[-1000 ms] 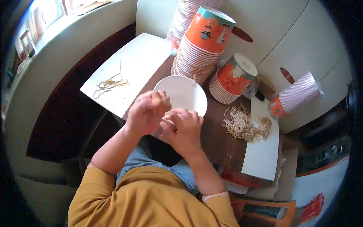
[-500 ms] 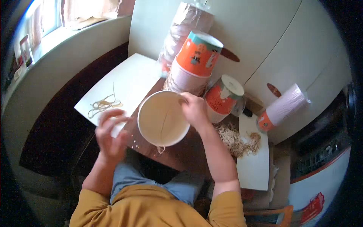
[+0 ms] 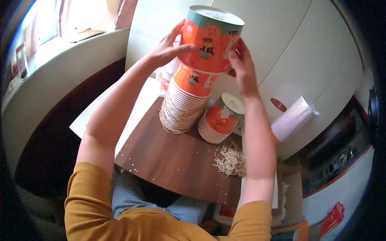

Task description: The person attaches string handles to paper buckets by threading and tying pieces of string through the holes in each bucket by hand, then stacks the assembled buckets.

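Observation:
Both of my hands grip an upside-down paper bucket [image 3: 211,42], orange and green with printed figures. My left hand [image 3: 167,50] lies on its left side with the thumb across the front. Against its right side presses my right hand [image 3: 243,66]. The bucket's rim is right over the top of a tall stack of inverted buckets [image 3: 185,106], and overlaps it in this view. Thin cords hang around the pale rims of that stack. A shorter bucket stack [image 3: 219,122] stands to its right, with a heap of beige cords [image 3: 231,160] in front.
The brown tabletop [image 3: 161,156] carries small pale specks. A plastic-wrapped stack of paper containers [image 3: 293,118] leans at the right, near the white cabinet doors [image 3: 269,36]. Another wrapped stack is partly hidden behind my left hand. A window ledge [image 3: 76,54] runs along the left.
The bucket, earlier tilted with its inside towards me and a cord across it, is now inverted and raised over the tall stack. My left hand has moved from free onto its side.

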{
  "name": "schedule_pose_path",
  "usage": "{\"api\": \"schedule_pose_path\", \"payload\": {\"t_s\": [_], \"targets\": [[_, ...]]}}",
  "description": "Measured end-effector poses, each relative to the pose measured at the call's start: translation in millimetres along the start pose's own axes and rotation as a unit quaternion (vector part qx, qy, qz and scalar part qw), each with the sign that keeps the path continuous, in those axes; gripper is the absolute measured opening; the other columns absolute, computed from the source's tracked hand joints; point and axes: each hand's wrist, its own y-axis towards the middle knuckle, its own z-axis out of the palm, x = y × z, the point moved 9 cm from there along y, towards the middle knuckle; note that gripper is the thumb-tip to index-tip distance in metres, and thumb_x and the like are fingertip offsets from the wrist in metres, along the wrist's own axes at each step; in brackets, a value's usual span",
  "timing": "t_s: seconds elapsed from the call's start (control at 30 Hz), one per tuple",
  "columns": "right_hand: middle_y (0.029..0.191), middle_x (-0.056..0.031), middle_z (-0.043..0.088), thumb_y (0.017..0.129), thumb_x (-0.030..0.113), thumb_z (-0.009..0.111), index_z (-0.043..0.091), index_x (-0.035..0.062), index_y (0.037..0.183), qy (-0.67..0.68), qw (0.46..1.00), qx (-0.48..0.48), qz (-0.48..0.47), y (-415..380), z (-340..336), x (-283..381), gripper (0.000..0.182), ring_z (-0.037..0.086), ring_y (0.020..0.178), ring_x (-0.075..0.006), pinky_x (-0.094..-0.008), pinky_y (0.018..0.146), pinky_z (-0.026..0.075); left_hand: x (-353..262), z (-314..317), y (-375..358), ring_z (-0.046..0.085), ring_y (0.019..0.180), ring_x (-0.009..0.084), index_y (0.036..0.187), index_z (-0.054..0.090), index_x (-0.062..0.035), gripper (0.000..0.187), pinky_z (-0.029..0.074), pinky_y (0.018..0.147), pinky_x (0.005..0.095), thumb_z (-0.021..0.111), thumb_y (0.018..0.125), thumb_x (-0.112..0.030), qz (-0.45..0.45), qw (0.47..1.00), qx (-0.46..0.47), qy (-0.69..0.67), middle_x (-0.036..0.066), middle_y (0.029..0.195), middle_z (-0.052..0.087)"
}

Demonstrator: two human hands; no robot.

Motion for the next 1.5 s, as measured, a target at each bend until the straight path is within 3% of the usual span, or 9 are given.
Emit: {"api": "schedule_pose_path", "payload": {"t_s": [0.1, 0.33, 0.5, 0.63, 0.73, 0.9, 1.0, 1.13, 1.5], "targets": [[0.117, -0.008, 0.054, 0.087, 0.021, 0.065, 0.041, 0.0046, 0.132, -0.053, 0.998, -0.036, -0.022, 11, -15, -69, 0.054, 0.053, 0.105, -0.0185, -0.0332, 0.093, 0.042, 21, 40, 17, 0.039, 0.131, 0.0287, 0.145, 0.023, -0.0015, 0.104, 0.032, 0.108, 0.0379, 0.077, 0.07, -0.05, -0.047, 0.991, 0.039, -0.122, 0.02, 0.14, 0.04], [0.116, -0.0095, 0.055, 0.086, 0.02, 0.069, 0.035, 0.0044, 0.136, -0.001, 0.995, -0.079, 0.064, -60, 8, -157, 0.062, 0.057, 0.1, -0.0187, -0.0324, 0.086, 0.047, 110, 68, -50, 0.048, 0.123, 0.0258, 0.139, 0.035, -0.0009, 0.102, 0.039, 0.103, 0.0367, 0.081, 0.064, -0.053, -0.134, 0.984, -0.001, 0.113, 0.019, 0.131, 0.05], [0.134, -0.0151, 0.044, 0.088, 0.017, 0.066, 0.021, 0.0011, 0.143, -0.081, 0.992, -0.044, 0.081, -83, 32, -136, 0.073, 0.051, 0.116, -0.0232, -0.0346, 0.098, 0.043, 105, 61, -82, 0.046, 0.123, 0.0266, 0.142, 0.029, 0.0016, 0.103, 0.04, 0.102, 0.0378, 0.081, 0.067, -0.046, -0.17, 0.981, -0.029, -0.084, 0.02, 0.133, 0.045], [0.123, -0.0136, 0.054, 0.087, 0.021, 0.067, 0.033, -0.0018, 0.139, -0.086, 0.995, -0.041, 0.038, -91, 34, -109, 0.066, 0.056, 0.11, -0.0218, -0.0339, 0.096, 0.044, 73, 41, -92, 0.047, 0.122, 0.0252, 0.144, 0.025, -0.0003, 0.102, 0.04, 0.102, 0.0381, 0.079, 0.07, -0.045, -0.171, 0.98, -0.04, -0.091, 0.018, 0.134, 0.046], [0.112, -0.0133, 0.063, 0.085, 0.025, 0.07, 0.049, -0.0012, 0.13, -0.066, 0.978, 0.049, 0.19, -103, 12, -112, 0.057, 0.06, 0.104, -0.021, -0.0323, 0.094, 0.045, 72, 32, -106, 0.041, 0.128, 0.025, 0.146, 0.022, -0.0023, 0.099, 0.035, 0.106, 0.0375, 0.075, 0.075, -0.045, -0.182, 0.975, -0.03, -0.122, 0.018, 0.138, 0.042], [0.109, -0.0141, 0.061, 0.075, 0.029, 0.074, 0.065, 0.0056, 0.105, -0.65, 0.75, 0.014, 0.125, -132, -72, -92, 0.039, 0.058, 0.098, -0.0307, -0.0398, 0.095, 0.038, 72, 32, -113, 0.036, 0.132, 0.0291, 0.146, 0.022, -0.0016, 0.092, 0.028, 0.11, 0.041, 0.074, 0.079, -0.039, -0.16, 0.98, -0.059, -0.104, 0.022, 0.142, 0.037], [0.103, -0.0148, 0.062, 0.075, 0.027, 0.073, 0.065, 0.0043, 0.093, -0.608, 0.772, 0.09, 0.16, -144, -83, -135, 0.03, 0.059, 0.094, -0.0311, -0.0409, 0.094, 0.037, 32, 13, -123, 0.034, 0.132, 0.0329, 0.143, 0.027, -0.002, 0.089, 0.028, 0.109, 0.044, 0.075, 0.078, -0.037, -0.091, 0.953, -0.169, 0.233, 0.023, 0.14, 0.036], [0.092, -0.0144, 0.063, 0.076, 0.018, 0.07, 0.065, 0.0027, 0.084, -0.543, 0.83, 0.012, 0.126, -120, -115, -140, 0.018, 0.061, 0.087, -0.0332, -0.0429, 0.08, 0.048, -60, 55, -155, 0.035, 0.129, 0.0386, 0.135, 0.039, -0.0052, 0.078, 0.027, 0.108, 0.0495, 0.077, 0.071, -0.027, 0.148, 0.915, -0.196, 0.321, 0.019, 0.14, 0.037], [0.073, -0.0125, 0.066, 0.069, 0.014, 0.076, 0.064, 0.0019, 0.078, -0.478, 0.861, 0.04, 0.168, -72, -121, -88, 0.019, 0.064, 0.066, -0.0238, -0.0351, 0.063, 0.05, -16, 114, -219, 0.022, 0.138, 0.0379, 0.128, 0.05, -0.0121, 0.071, 0.02, 0.112, 0.0511, 0.077, 0.062, -0.021, 0.025, 0.927, -0.02, 0.375, 0.016, 0.15, 0.026]]}}
